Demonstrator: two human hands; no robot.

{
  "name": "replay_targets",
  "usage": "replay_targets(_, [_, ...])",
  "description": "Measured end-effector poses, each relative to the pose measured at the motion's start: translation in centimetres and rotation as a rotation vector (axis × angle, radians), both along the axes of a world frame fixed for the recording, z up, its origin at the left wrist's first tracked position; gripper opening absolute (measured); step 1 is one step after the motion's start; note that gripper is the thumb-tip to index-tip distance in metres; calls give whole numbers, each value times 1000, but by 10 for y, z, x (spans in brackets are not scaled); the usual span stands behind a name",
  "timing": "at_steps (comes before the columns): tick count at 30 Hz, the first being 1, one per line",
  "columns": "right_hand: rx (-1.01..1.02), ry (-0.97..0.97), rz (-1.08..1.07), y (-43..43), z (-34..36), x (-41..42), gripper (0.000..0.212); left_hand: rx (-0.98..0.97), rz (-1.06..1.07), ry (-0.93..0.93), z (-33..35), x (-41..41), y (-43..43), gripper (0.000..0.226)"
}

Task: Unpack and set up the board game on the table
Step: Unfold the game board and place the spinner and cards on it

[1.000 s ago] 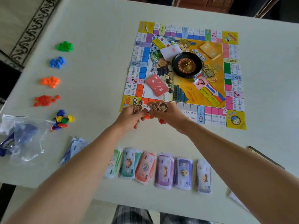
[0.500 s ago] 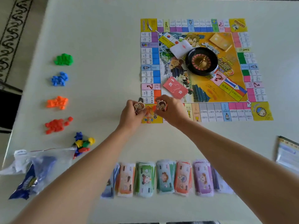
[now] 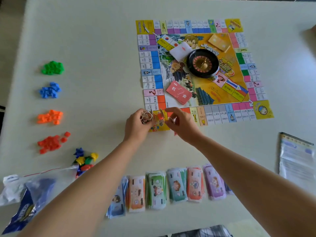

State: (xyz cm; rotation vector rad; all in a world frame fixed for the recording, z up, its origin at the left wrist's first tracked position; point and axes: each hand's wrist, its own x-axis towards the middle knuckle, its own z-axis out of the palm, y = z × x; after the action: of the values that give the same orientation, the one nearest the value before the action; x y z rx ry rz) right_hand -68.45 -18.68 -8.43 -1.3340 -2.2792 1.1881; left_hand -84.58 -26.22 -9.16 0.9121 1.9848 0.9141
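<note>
Board (image 3: 222,115) lies flat toward the table's (image 3: 102,48) far-right side. On it: roulette wheel (image 3: 202,63), red deck (image 3: 178,92), white deck (image 3: 180,50), yellow deck (image 3: 218,42).

Done: money stacks (image 3: 171,187) in a row along the near edge, 4 colour-sorted piles (image 3: 51,142) down the left edge.

Left to do, likely: tokens onto the start corner, mixed pieces (image 3: 85,159) by the plastic bag (image 3: 30,190).

Left hand (image 3: 136,124) grips a character token (image 3: 146,117) at the board's near-left corner. Right hand (image 3: 183,124) is curled beside it; holding or empty, can't tell, blurred.

Readable: "机会" on red deck; squares 2400, 2200, 1000, 3200.
</note>
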Motion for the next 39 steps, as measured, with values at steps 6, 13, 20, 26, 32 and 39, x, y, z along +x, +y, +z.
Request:
replay_targets(6, [25,72,-145,2,0,1,16,-14,-22,183,0,7,15,36])
replay_targets(13, [72,157,-102,2,8,2,34,26,-130,263,-2,9,17,34])
replay_targets(20, [228,118,-56,-12,-3,0,38,-3,-174,350,1,14,12,38])
replay_targets(26, [219,133,-10,-19,-8,8,36,-31,-167,326,-1,14,6,49])
replay_targets(32, [188,150,-28,-26,-13,11,28,-51,-170,364,-6,11,5,37])
replay_targets(39, [198,186,-103,-16,-12,-4,40,-27,-125,344,-6,5,15,30])
